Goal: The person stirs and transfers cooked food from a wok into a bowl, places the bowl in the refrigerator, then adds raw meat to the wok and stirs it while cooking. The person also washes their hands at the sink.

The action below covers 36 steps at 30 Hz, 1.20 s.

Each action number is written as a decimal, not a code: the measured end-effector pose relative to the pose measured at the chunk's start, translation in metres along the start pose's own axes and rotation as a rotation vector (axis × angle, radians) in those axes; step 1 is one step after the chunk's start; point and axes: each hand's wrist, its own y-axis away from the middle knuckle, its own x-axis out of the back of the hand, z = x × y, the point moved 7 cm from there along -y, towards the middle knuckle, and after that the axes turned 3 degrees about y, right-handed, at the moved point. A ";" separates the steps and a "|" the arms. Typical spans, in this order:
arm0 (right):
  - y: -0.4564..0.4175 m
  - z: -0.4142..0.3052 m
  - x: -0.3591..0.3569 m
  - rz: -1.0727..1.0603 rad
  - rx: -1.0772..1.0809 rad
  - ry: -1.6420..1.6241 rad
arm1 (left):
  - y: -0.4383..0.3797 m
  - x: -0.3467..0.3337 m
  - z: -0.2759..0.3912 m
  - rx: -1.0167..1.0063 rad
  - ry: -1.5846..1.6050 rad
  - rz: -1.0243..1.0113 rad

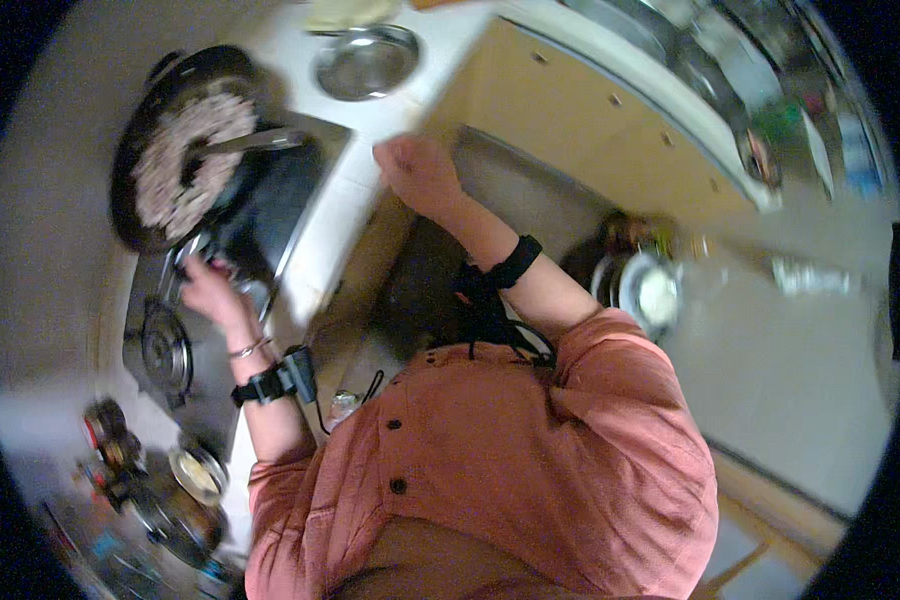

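Note:
A dark wok [135,150] stands on the gas stove [292,195] at the upper left. Pale, chopped food [187,180] lies in it, and a metal utensil with a grey handle [259,141] rests in the food, the handle over the wok's near side. My left hand [214,292] is at the wok's lower edge, near what looks like the wok's handle; blur hides whether its fingers hold anything. My right hand [416,169] is raised beside the counter's edge, fingers curled in, with nothing visible in it. Neither hand touches the utensil.
A steel bowl [367,64] sits on the white counter past the stove. A second burner [166,351] lies nearer on the left, with a small bowl of pale food [197,474] and blurred jars [111,435] beyond. Cabinet drawers [570,105] and a white bowl [651,292] are to the right.

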 end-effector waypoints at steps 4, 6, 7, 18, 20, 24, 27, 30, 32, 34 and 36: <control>0.131 0.164 0.014 -0.381 -0.532 0.049 | 0.032 -0.037 0.007 0.030 0.111 -0.197; 0.211 0.220 0.032 -0.354 -0.977 -0.226 | 0.064 -0.040 -0.003 0.106 0.129 -0.304; 0.255 0.250 0.038 -0.270 -1.202 -0.387 | 0.077 -0.040 -0.009 0.140 0.138 -0.360; 0.634 0.399 0.071 -0.047 -1.422 -0.265 | 0.270 -0.124 -0.152 0.415 -0.564 -1.515; 0.663 0.362 0.087 0.371 -1.838 -0.642 | 0.300 -0.127 -0.172 0.432 -0.610 -1.513; 0.740 0.360 0.079 0.535 -1.983 -0.800 | 0.350 -0.137 -0.209 0.486 -0.696 -1.601; 0.784 0.369 0.053 0.797 -1.908 -0.984 | 0.396 -0.148 -0.221 0.478 -0.757 -1.736; 0.820 0.389 0.027 0.857 -1.711 -1.142 | 0.424 -0.149 -0.246 0.419 -0.866 -1.832; 0.844 0.400 0.003 1.073 -1.789 -1.172 | 0.433 -0.145 -0.263 0.378 -0.950 -1.857; 0.904 0.432 -0.043 1.007 -1.811 -0.969 | 0.440 -0.141 -0.282 0.376 -1.016 -1.869; 0.948 0.448 -0.076 1.157 -1.879 -0.975 | 0.441 -0.140 -0.314 0.381 -1.108 -1.896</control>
